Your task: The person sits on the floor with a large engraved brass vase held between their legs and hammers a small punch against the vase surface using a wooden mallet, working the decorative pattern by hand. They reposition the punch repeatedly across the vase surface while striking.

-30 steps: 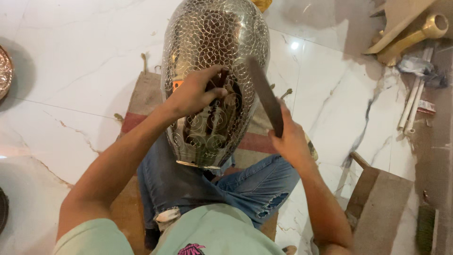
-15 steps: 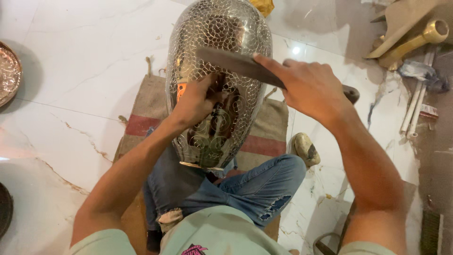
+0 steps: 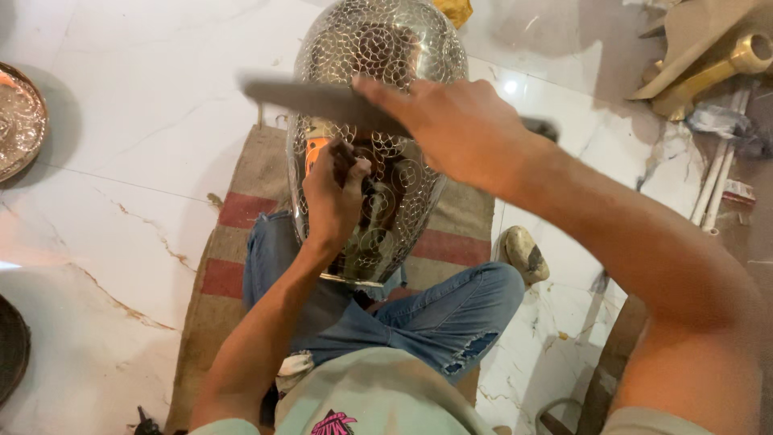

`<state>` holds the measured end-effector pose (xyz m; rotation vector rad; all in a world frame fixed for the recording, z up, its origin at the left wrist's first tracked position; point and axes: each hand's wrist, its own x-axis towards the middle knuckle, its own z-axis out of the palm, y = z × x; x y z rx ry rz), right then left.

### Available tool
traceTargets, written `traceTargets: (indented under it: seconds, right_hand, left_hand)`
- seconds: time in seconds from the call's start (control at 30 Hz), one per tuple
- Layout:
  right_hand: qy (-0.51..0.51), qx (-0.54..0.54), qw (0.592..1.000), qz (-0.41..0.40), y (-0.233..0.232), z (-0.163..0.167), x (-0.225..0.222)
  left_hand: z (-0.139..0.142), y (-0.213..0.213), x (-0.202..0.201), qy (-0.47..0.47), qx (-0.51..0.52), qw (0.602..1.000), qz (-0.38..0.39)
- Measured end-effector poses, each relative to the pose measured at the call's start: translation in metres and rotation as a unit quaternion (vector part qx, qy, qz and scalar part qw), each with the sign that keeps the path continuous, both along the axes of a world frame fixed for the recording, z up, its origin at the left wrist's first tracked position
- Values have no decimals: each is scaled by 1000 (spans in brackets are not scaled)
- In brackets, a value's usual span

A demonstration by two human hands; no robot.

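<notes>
Marble floor, white with brown veins. On it a striped burlap mat; the person sits on the mat in blue jeans.

Pierced metal lamp shade, large, egg-shaped, silver openwork of rings. It lies lengthwise on the mat, its near open rim against the person's lap.

Right arm crosses above the shade, forearm angled up from lower right, wrist bent. Right hand closed around a long flat dark tool, blurred, held level across the shade's upper half.

Left arm straight forward. Left hand pressed on the shade's middle, fingers pinched around a small tool with an orange handle.

Left of the shade, at the frame edge: engraved round metal tray.
</notes>
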<state>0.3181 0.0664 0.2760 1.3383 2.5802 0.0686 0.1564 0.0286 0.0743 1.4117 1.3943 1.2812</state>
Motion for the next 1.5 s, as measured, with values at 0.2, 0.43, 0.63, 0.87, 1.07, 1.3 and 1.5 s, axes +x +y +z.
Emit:
traceTargets:
  seconds: [0.2,0.43,0.63,0.87,1.07,1.3,1.5]
  right_hand:
    - [-22,28,999,7,-3,-14,20]
    - [118,-2,980,-158,-35,-52,81]
    - [333,64,912,-231,-87,-117,111]
    - [354,89,867,-339,-152,-175,89]
    - [438,145,788,-408,-170,-196,57]
    - [291,-6,854,-431,-149,-181,83]
    - [371,52,846,-379,-108,-147,99]
  left_hand:
    - [1,9,-1,-4,62,996,-63]
    - [9,38,-16,100,74,953,-275]
    - [23,71,-9,127,53,883,-449]
    - [28,94,7,199,64,785,-583]
    - [28,98,19,210,69,721,-657]
    - [33,70,-13,84,48,914,-394]
    - [32,77,-18,113,39,897,-425]
